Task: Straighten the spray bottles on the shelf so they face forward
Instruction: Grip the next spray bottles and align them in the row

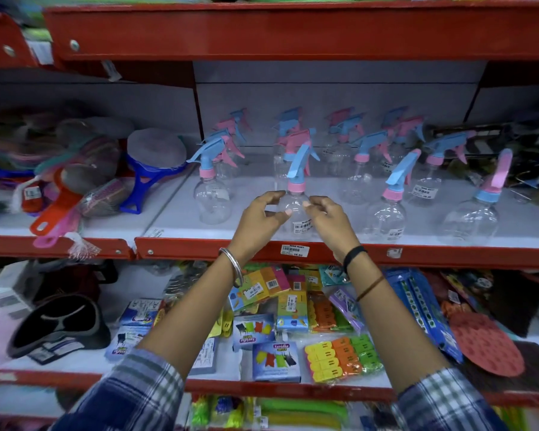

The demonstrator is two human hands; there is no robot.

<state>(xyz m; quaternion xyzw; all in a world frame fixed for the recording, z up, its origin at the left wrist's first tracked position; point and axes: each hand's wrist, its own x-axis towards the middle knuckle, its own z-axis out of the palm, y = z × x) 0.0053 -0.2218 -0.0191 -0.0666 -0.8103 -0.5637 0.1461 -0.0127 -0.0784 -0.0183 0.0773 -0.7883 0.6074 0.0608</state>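
Observation:
Several clear spray bottles with blue and pink trigger heads stand in rows on a white shelf with a red front edge [231, 251]. The front middle bottle [295, 185] has a blue trigger and a pink collar, and its nozzle points forward and to the right. My left hand [263, 214] and my right hand [329, 214] hold it from either side, fingertips on its clear shoulders. Front-row bottles stand to the left [212, 202], the right [386, 214] and the far right [473, 219]. Their heads point in different directions.
Brushes and a round blue-handled scrubber [156, 150] are piled on the shelf section to the left. Packets of coloured clothes pegs [339, 359] fill the shelf below. A red shelf [262, 29] overhangs the bottles. A price label [294, 249] sits on the front edge.

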